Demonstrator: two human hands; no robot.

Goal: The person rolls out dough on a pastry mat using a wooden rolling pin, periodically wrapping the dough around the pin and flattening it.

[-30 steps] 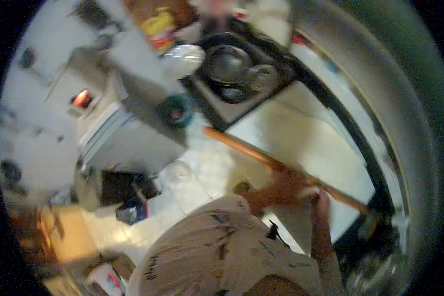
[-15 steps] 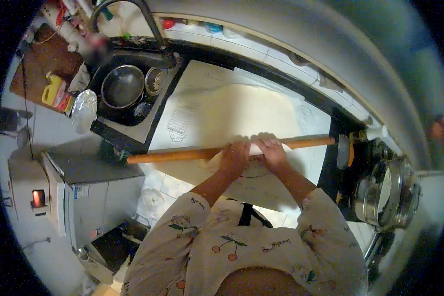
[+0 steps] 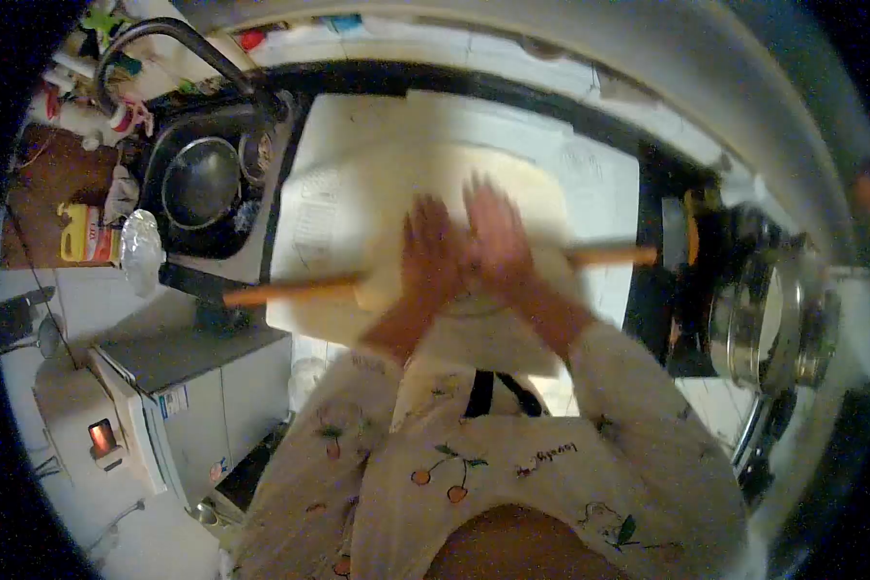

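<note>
A long wooden rolling pin [image 3: 295,290] lies crosswise, its two ends showing on either side of my hands. A wide, thin sheet of pale dough [image 3: 532,184] spreads over the white mat [image 3: 604,198], and the pin's middle is hidden by dough and my hands. My left hand [image 3: 432,246] lies flat over the middle of the pin, its fingers stretched forward and blurred. Beside it, my right hand [image 3: 498,232] is also flat, fingers extended and slightly spread. Both palms seem to press on the dough-covered pin; the contact itself is blurred.
At the left is a black sink [image 3: 227,246] with a round pan [image 3: 201,184] under a curved faucet [image 3: 179,29]. A yellow jug [image 3: 72,232] and a foil-covered round thing [image 3: 140,253] stand beyond it. Metal steamer pots [image 3: 768,319] sit at the right.
My fingers have gone from curled over the pin to stretched out flat, and my hands reach farther forward. The camera view has shifted slightly.
</note>
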